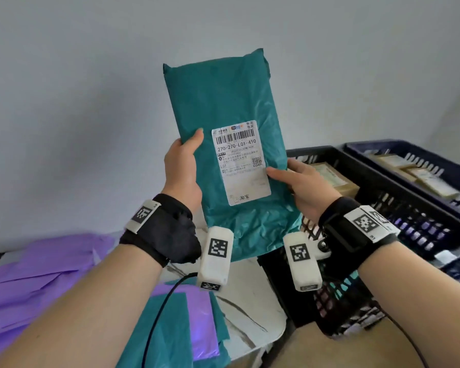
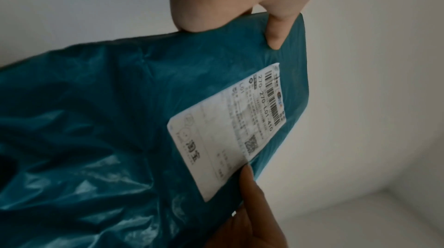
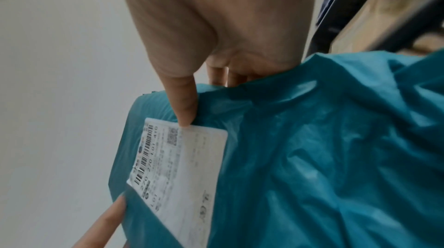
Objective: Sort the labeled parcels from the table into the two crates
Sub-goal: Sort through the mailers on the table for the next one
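Observation:
I hold a teal plastic parcel [image 1: 223,107] upright in front of the wall, its white shipping label [image 1: 241,162] facing me and reading 270-270-L01-410. My left hand [image 1: 182,166] grips the parcel's left edge, thumb on the front. My right hand [image 1: 300,181] grips the right edge, thumb touching the label's side. The left wrist view shows the parcel [image 2: 120,128], my left hand [image 2: 242,1] and the label [image 2: 230,130]. The right wrist view shows the parcel [image 3: 324,157], my right hand [image 3: 216,33] and the label [image 3: 177,172]. A black crate [image 1: 398,200] and a dark blue crate [image 1: 398,146] stand at right.
Both crates hold brown labeled boxes [image 1: 329,173]. On the white marbled table [image 1: 252,314] below lie purple parcels [image 1: 37,266] at left and another teal parcel [image 1: 175,333] near the front. A black cable [image 1: 160,309] hangs from my left wrist.

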The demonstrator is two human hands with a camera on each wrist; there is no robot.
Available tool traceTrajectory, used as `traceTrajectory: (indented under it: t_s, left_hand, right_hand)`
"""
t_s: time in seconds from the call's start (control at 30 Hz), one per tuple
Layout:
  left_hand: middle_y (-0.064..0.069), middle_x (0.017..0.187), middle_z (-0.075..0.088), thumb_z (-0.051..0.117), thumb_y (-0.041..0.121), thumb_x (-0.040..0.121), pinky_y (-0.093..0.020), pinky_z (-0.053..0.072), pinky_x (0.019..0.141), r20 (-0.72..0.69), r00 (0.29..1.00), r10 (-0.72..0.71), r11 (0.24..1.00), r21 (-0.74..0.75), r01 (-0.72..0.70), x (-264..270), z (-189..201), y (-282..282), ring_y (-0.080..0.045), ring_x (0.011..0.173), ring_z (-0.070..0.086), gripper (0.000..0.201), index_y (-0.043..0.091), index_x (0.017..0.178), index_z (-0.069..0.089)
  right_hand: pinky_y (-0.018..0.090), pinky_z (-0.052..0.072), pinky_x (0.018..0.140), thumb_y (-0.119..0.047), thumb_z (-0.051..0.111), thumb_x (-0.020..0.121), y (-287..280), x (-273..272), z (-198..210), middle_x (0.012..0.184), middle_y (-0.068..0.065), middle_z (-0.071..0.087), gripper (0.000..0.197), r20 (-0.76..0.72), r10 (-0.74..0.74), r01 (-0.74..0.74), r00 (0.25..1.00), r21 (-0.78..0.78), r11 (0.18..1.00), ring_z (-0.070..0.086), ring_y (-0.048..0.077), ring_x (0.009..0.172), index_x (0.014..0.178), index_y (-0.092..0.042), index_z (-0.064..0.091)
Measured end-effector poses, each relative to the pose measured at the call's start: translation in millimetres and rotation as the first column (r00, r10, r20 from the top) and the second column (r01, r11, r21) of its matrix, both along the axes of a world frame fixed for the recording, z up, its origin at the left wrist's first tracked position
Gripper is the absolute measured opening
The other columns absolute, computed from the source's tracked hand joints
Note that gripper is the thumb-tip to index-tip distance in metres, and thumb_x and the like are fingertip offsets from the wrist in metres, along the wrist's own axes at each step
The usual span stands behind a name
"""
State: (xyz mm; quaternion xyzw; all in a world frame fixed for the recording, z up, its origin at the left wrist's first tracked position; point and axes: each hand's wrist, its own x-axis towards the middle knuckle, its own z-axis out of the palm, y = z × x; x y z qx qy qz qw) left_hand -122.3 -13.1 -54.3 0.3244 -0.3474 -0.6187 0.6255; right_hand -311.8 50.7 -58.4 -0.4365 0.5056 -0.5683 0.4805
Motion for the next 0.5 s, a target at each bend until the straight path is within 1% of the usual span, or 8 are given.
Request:
traceTrajectory:
  t_s: [0.17,0.2,0.27,0.33,0.4,0.43,0.47,0.5]
  left_hand:
    - [-0.010,0.110,0.072,0.070,0.031,0.073,-0.050,0.050,0.097,-0.002,0.996,-0.094,0.995,-0.015,0.094,-92.7,22.5,37.2,-0.030,0.104,0.067,0.050,0.007,0.117,0.065]
    - [-0.011,0.111,0.071,0.069,0.031,0.072,-0.050,0.049,0.097,-0.009,0.994,-0.111,0.994,-0.015,0.110,-110.7,24.2,42.6,-0.031,0.105,0.067,0.052,0.006,0.118,0.065]
    - [-0.014,0.113,0.070,0.066,0.029,0.074,-0.047,0.050,0.097,-0.023,0.986,-0.163,0.986,-0.031,0.163,-146.2,27.0,52.8,-0.033,0.106,0.066,0.047,0.004,0.114,0.065]
    - [-0.012,0.104,0.072,0.060,0.025,0.080,-0.039,0.052,0.087,-0.002,0.978,-0.208,0.977,-0.047,0.208,-181.9,28.4,61.8,-0.028,0.094,0.068,0.027,0.009,0.101,0.065]
    - [-0.001,0.082,0.070,0.056,0.020,0.085,-0.029,0.048,0.073,0.029,0.973,-0.229,0.972,-0.051,0.230,-217.0,29.2,69.6,-0.017,0.074,0.065,0.008,0.014,0.086,0.061]
    - [0.004,0.074,0.068,0.056,0.018,0.086,-0.025,0.045,0.067,0.038,0.974,-0.222,0.974,-0.044,0.224,-233.2,29.8,73.6,-0.012,0.067,0.063,0.006,0.015,0.082,0.060]
    - [0.006,0.072,0.068,0.056,0.017,0.085,-0.023,0.044,0.064,0.043,0.978,-0.203,0.978,-0.043,0.205,-246.6,29.5,76.4,-0.009,0.064,0.062,0.005,0.015,0.084,0.060]
    - [0.005,0.078,0.070,0.059,0.018,0.082,-0.023,0.046,0.065,0.055,0.982,-0.180,0.982,-0.043,0.182,-257.2,28.9,78.1,-0.009,0.068,0.064,0.012,0.013,0.092,0.062]
  right_hand:
    - [0.022,0.055,0.061,-0.013,0.063,0.090,42.3,-83.6,21.3,0.103,0.003,0.073,0.025,0.010,-0.095,0.096,0.995,-0.066,0.993,0.071,0.011,0.082,0.115,-0.009,0.063]
    - [0.024,0.056,0.064,-0.011,0.063,0.090,49.2,-100.6,25.9,0.104,0.004,0.073,0.026,0.004,-0.114,0.114,0.994,-0.081,0.990,0.071,0.012,0.084,0.116,-0.008,0.063]
    - [0.033,0.058,0.077,-0.007,0.063,0.090,63.1,-134.4,34.7,0.109,0.008,0.072,0.029,-0.001,-0.156,0.156,0.988,-0.105,0.982,0.070,0.021,0.094,0.119,-0.005,0.061]
    - [0.043,0.056,0.086,-0.004,0.063,0.088,77.6,-167.4,42.5,0.112,0.011,0.071,0.032,-0.017,-0.207,0.204,0.978,-0.120,0.972,0.068,0.029,0.101,0.120,-0.005,0.060]
    - [0.045,0.057,0.086,-0.002,0.063,0.088,90.2,-199.6,48.6,0.110,0.012,0.071,0.031,-0.048,-0.249,0.241,0.967,-0.132,0.962,0.069,0.031,0.100,0.119,-0.005,0.060]
    - [0.044,0.057,0.084,0.000,0.063,0.088,95.5,-215.0,50.9,0.109,0.012,0.071,0.031,-0.066,-0.261,0.251,0.963,-0.139,0.958,0.069,0.030,0.097,0.118,-0.006,0.060]
    - [0.043,0.058,0.082,0.001,0.063,0.087,99.4,-229.4,52.1,0.107,0.012,0.072,0.032,-0.090,-0.273,0.258,0.958,-0.145,0.955,0.070,0.030,0.095,0.118,-0.007,0.060]
    - [0.043,0.058,0.080,0.002,0.064,0.087,102.0,-242.6,52.0,0.106,0.011,0.072,0.032,-0.123,-0.283,0.265,0.951,-0.148,0.953,0.070,0.029,0.093,0.117,-0.009,0.061]
